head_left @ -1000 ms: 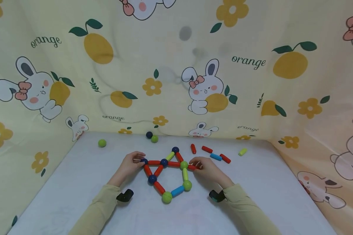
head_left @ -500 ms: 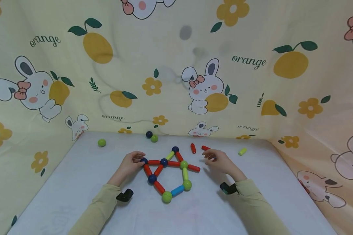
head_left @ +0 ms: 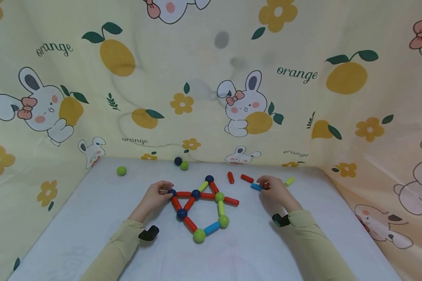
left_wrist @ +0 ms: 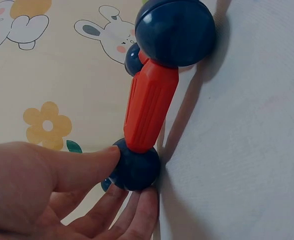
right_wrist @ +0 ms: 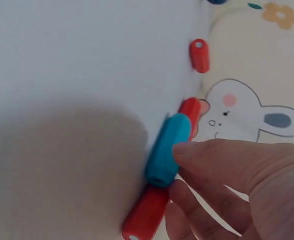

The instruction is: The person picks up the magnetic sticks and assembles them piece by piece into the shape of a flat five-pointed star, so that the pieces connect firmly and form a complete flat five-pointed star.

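My left hand (head_left: 154, 198) pinches a navy ball (head_left: 172, 192) at the left corner of a flat framework; in the left wrist view, thumb and fingers hold this ball (left_wrist: 136, 165), joined to a red rod (left_wrist: 150, 107). The framework has navy and green balls (head_left: 219, 197) linked by red, yellow-green and blue rods, with one red rod (head_left: 231, 201) sticking out rightward. My right hand (head_left: 276, 192) is over the loose rods. In the right wrist view its thumb touches a blue rod (right_wrist: 169, 150), and the other fingers are beside its lower end and a red rod (right_wrist: 146, 212).
Two loose red rods (head_left: 230, 177) (head_left: 247, 178) lie behind the framework's right side. A yellow-green rod (head_left: 290, 181) is just beyond my right hand. At the back are a navy ball (head_left: 177, 161) and two green balls (head_left: 184, 166) (head_left: 121, 170), before a printed cloth backdrop.
My right hand has let go of the red rod at the framework's right side and moved right and slightly back to the loose rods. The left hand has stayed on its ball.
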